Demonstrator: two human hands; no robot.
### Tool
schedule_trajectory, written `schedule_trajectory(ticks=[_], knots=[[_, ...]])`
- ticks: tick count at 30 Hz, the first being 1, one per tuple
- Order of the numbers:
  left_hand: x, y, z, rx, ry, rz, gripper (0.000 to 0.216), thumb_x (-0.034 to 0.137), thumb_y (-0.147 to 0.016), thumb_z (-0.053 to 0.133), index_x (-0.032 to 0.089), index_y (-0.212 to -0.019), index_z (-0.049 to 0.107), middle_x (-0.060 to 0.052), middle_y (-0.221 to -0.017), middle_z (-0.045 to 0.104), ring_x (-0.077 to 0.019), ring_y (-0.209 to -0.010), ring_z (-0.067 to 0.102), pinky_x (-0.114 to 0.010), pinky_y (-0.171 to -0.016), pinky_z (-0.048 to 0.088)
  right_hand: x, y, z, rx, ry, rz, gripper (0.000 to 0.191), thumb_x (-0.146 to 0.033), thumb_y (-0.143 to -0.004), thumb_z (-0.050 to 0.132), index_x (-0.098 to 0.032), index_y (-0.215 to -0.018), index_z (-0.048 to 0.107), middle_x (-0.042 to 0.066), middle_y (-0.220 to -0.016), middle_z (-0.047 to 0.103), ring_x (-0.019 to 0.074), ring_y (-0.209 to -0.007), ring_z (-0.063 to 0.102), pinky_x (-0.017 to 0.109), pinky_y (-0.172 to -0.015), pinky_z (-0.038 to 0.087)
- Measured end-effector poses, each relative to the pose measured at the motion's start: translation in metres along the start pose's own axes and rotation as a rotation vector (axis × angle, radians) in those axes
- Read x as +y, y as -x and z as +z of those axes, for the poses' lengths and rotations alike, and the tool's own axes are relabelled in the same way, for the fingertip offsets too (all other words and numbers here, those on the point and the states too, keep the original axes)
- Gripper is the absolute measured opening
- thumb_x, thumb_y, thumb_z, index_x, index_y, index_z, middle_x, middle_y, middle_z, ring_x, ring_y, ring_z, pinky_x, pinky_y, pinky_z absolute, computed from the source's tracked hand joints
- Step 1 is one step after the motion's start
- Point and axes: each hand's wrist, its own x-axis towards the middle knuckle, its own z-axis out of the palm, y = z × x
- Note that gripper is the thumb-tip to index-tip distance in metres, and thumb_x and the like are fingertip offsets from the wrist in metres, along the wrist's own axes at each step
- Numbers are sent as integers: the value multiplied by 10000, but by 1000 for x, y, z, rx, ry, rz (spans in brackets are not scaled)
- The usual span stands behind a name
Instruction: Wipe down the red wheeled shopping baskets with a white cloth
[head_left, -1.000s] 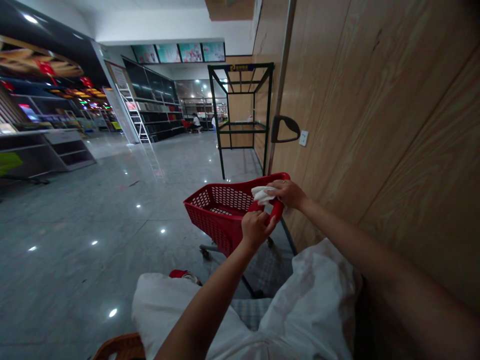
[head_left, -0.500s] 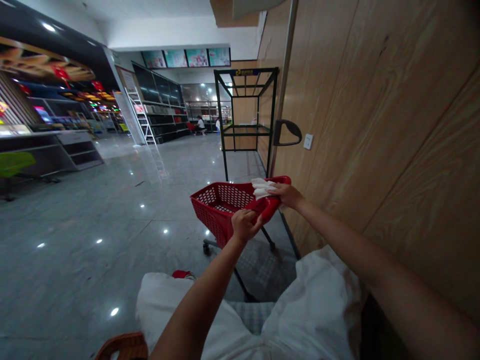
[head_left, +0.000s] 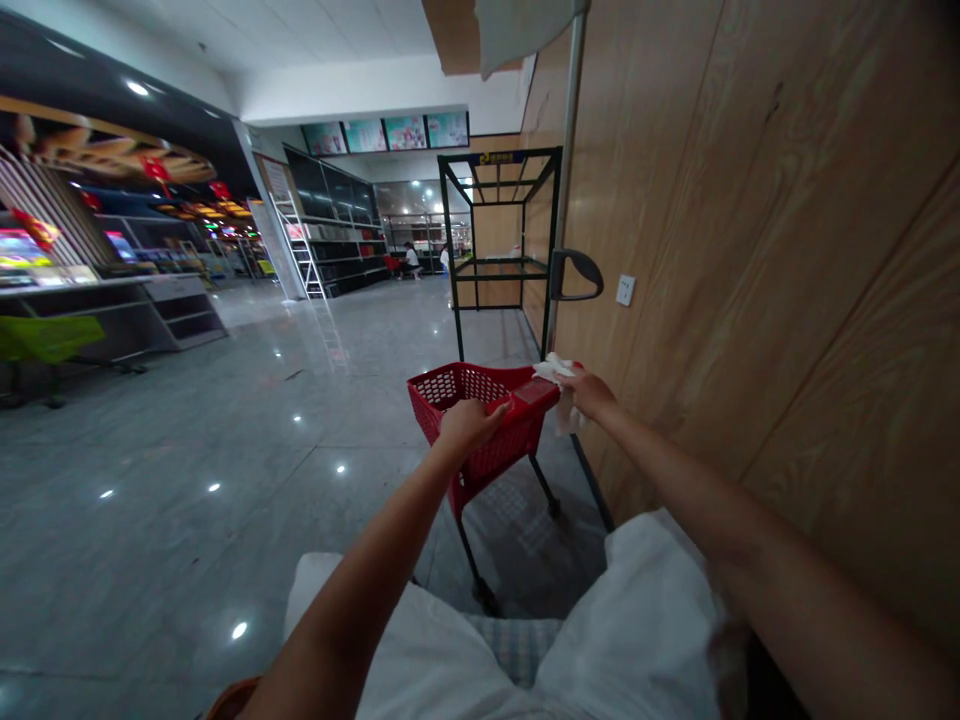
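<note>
A red plastic shopping cart (head_left: 495,455) with perforated sides stands on wheeled legs before my knees. My left hand (head_left: 471,425) is closed around the left end of its handle. At the handle's right end, my right hand (head_left: 590,393) presses a crumpled white cloth (head_left: 553,368) against the red plastic. Part of the cloth hangs down below the fingers. Between the two hands, a flat panel (head_left: 534,391) shows on the handle.
A dark metal rack (head_left: 501,265) stands beyond the cart. Along my right runs a wooden wall (head_left: 675,250) with a socket (head_left: 625,290). A green cart (head_left: 49,340) is at far left, near a grey counter (head_left: 184,312). A ladder (head_left: 304,250) leans by distant shelves, where people are.
The cart's handle has turned, so its side facing me now shows. My right hand and the cloth have moved to the handle's right end; my left hand has shifted slightly left.
</note>
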Motion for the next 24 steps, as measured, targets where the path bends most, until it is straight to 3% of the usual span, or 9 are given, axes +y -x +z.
schedule_trajectory(ticks=[3,6,9,14,19,24], knots=[[40,-13,10,236,-65,66,440,501,-890,405,159,-996,662,-129,-975,674,-231,-893,615,-316,-772,439,-13,5,6,70,29,-79,534,-49,-813,456,-297,-1273,567,32,-1393,491,219,-1235,492,302,-960,468],[64,-22,35,263,-85,44,433,396,-915,397,125,-1216,551,-178,-1211,594,-278,-1092,554,-428,-956,380,-27,14,10,76,32,-204,512,-74,-826,477,-288,-1284,555,48,-1409,471,225,-1248,476,309,-944,482],[62,-22,56,293,-104,6,489,377,-933,355,95,-1318,460,-203,-1330,512,-316,-1209,476,-492,-1019,313,-25,13,8,2,60,-226,500,-65,-829,476,-284,-1269,567,56,-1396,483,217,-1191,527,306,-922,494],[40,-9,62,336,-128,98,528,445,-922,376,98,-1304,486,-168,-1353,511,-314,-1258,444,-447,-1040,309,-21,-5,5,-41,111,-57,443,-126,-903,393,-269,-1293,545,75,-1370,509,222,-1098,584,344,-890,506],[30,3,58,397,-115,89,437,418,-936,360,183,-1252,549,-99,-1314,566,-286,-1246,471,-441,-1036,324,-36,1,11,-35,56,-210,525,-61,-847,432,-268,-1321,519,74,-1402,473,213,-1139,555,318,-914,488],[26,7,56,378,-76,85,367,353,-948,356,227,-1204,586,-55,-1313,573,-252,-1235,492,-427,-1032,340,-18,-2,11,7,-60,-137,462,-61,-842,417,-260,-1207,620,36,-1338,541,194,-1156,541,334,-962,456]])
